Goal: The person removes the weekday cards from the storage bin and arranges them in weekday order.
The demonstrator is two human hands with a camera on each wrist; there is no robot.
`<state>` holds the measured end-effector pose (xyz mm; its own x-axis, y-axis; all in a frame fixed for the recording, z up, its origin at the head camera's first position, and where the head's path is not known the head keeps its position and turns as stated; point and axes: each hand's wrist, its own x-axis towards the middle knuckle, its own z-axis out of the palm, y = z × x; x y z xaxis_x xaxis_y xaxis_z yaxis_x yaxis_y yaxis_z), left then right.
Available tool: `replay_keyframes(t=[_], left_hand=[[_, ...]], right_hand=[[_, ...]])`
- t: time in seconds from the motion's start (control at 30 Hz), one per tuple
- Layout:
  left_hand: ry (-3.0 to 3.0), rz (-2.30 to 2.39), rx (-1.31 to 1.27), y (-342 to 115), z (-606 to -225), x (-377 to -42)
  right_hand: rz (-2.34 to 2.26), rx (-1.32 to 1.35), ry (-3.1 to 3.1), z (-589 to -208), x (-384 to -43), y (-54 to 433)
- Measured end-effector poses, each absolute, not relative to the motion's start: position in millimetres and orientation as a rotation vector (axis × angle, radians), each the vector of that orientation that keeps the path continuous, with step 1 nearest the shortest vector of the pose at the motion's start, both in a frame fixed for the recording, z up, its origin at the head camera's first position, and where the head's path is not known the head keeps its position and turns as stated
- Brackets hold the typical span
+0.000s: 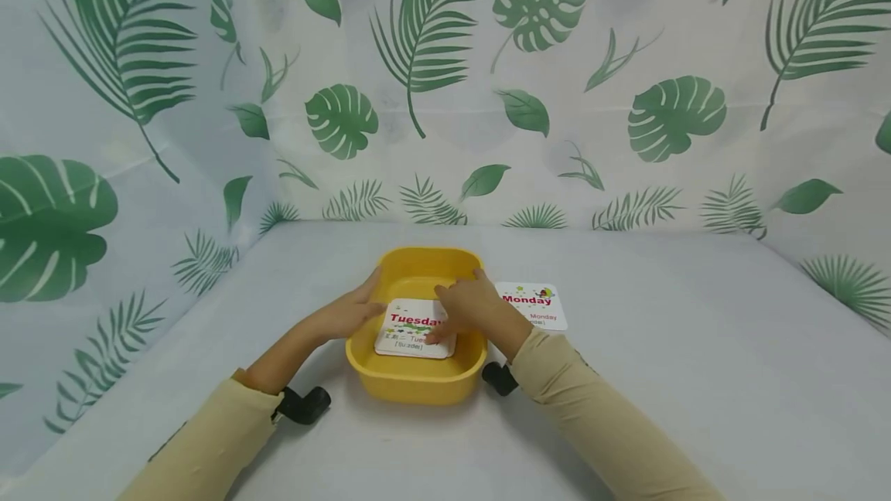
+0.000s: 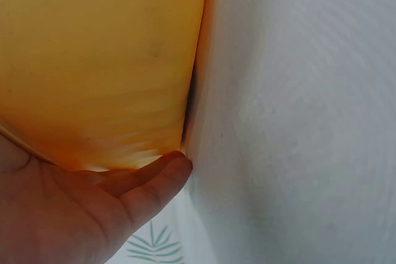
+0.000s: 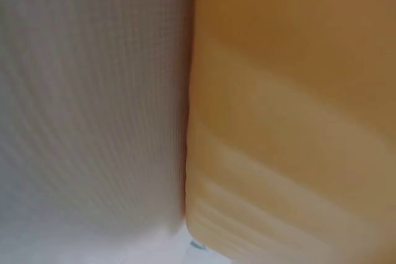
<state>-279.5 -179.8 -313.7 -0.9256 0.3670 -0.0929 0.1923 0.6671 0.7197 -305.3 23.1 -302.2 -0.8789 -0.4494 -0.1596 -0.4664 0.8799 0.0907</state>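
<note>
A yellow basin stands on the table in the head view. In it lies a white card printed "Tuesday", its right part covered by my right hand. My left hand holds the basin's left side, thumb at the rim; the left wrist view shows the fingers against the outer wall. My right hand reaches over the right rim, fingers spread, with the thumb over the card's face and the index finger near its upper right corner. The right wrist view shows only the basin's outer wall and cloth.
A white card printed "Monday" lies on the table right of the basin, partly behind my right hand. Pale cloth covers the table. A leaf-patterned curtain stands behind and at the sides. Black wrist-camera mounts hang beneath both wrists.
</note>
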Motion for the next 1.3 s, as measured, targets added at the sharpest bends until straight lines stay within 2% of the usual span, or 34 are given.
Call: replay_keyframes(t=[0.3, 0.8, 1.1, 1.3], left_hand=[[2.67, 1.085, 0.429, -178.6, -313.0, -280.1], [2.683, 1.093, 0.423, -176.4, -311.7, -276.5], [2.662, 1.137, 0.459, -176.4, -318.4, -279.3], [2.656, 1.155, 0.447, -176.0, -317.9, -278.7]], right_hand=[[0.036, -0.742, 2.936, -304.1, -305.5, 25.8], [-0.702, -0.771, 2.988, -301.7, -305.1, 34.4], [-0.736, -0.811, 2.999, -305.7, -303.5, 36.7], [-0.92, -0.789, 2.96, -307.3, -303.2, 41.0]])
